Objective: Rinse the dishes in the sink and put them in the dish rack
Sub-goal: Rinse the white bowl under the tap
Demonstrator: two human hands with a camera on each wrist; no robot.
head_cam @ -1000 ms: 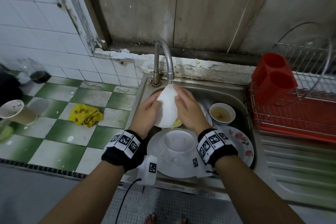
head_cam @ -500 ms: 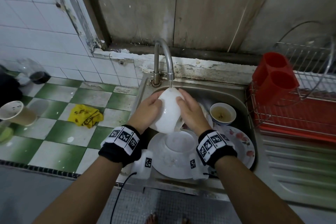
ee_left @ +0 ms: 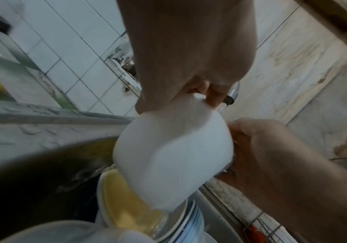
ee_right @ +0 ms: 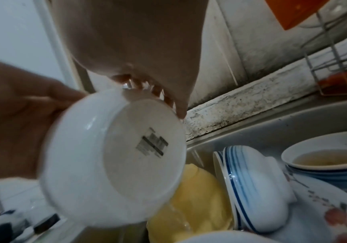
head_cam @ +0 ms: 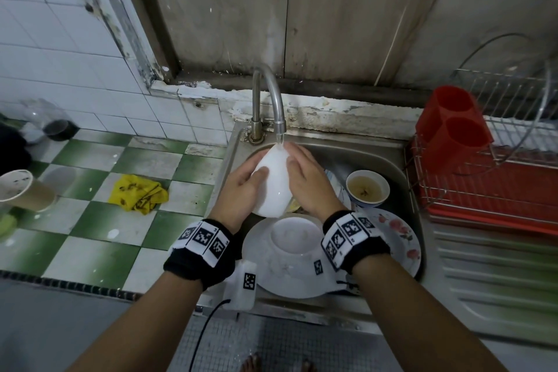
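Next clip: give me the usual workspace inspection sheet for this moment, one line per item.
Surface: steel sink with drainboard; green and white tiled counter on the left.
Job's things: white bowl tilted under the running faucet; white plate, flowered plate, small bowl of yellowish liquid, blue-striped dishes in the sink; red dish rack on the right.
Clutter: yellow cloth, paper cup on the counter.
Grippers: left hand and right hand hold the bowl on either side.
Cables: black cable from the left wrist unit.
Surroundings: white wall tiles, weathered boards, bare toes at the bottom edge.
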